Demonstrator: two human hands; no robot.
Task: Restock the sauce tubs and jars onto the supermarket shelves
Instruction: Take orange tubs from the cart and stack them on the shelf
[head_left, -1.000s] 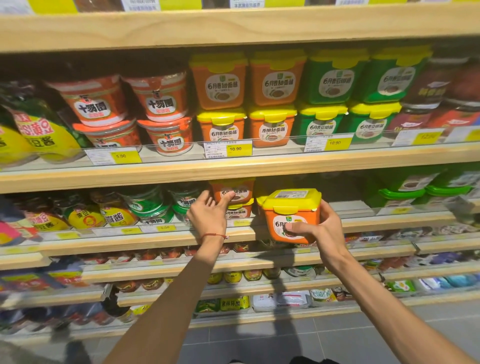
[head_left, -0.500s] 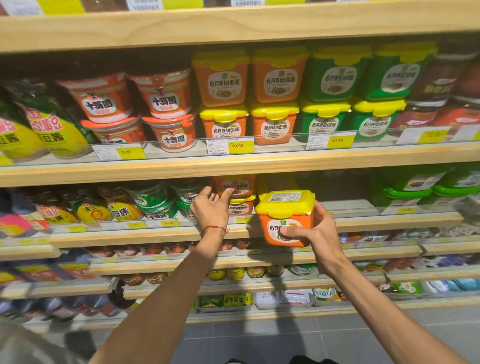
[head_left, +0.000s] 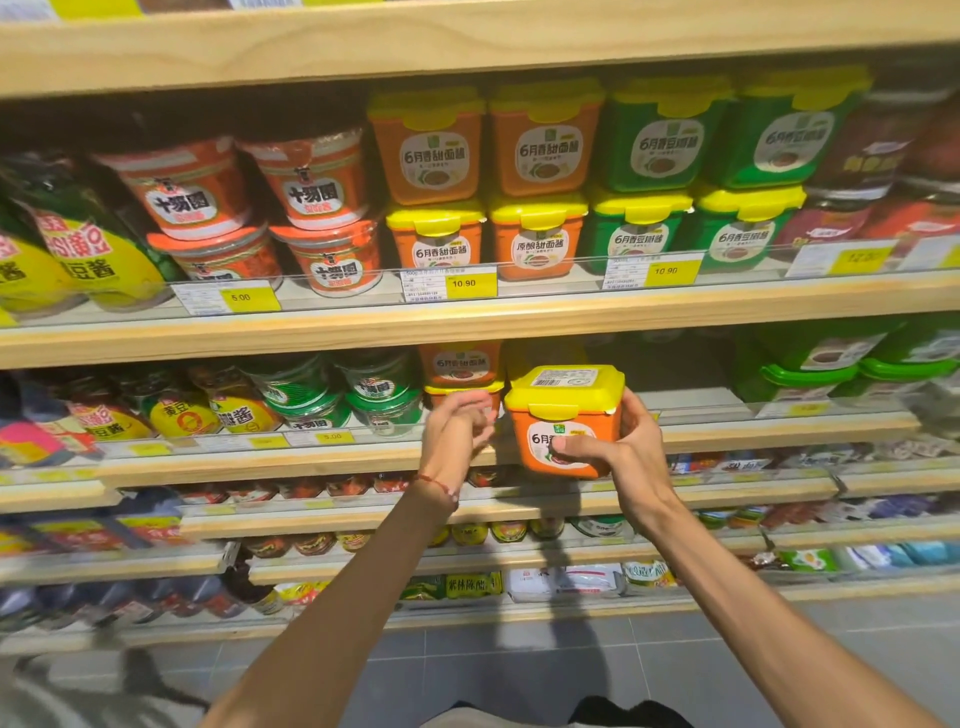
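Centre frame, the right hand (head_left: 631, 457) grips the orange tub (head_left: 566, 415) before the shelf (head_left: 779, 434) lip; the left hand (head_left: 454, 431), loosely curled, holds nothing. Held one-handed, the tub could catch that lip and slip.

Tub (head_left: 563, 395) before shelf (head_left: 260, 460) — beside stack (head_left: 460, 364)

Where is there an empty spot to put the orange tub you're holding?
The bare stretch of shelf between the stacked orange tubs and the green tubs, just beside the held tub in the right hand. Left of it the round jars sit packed, and the shelf above is full.
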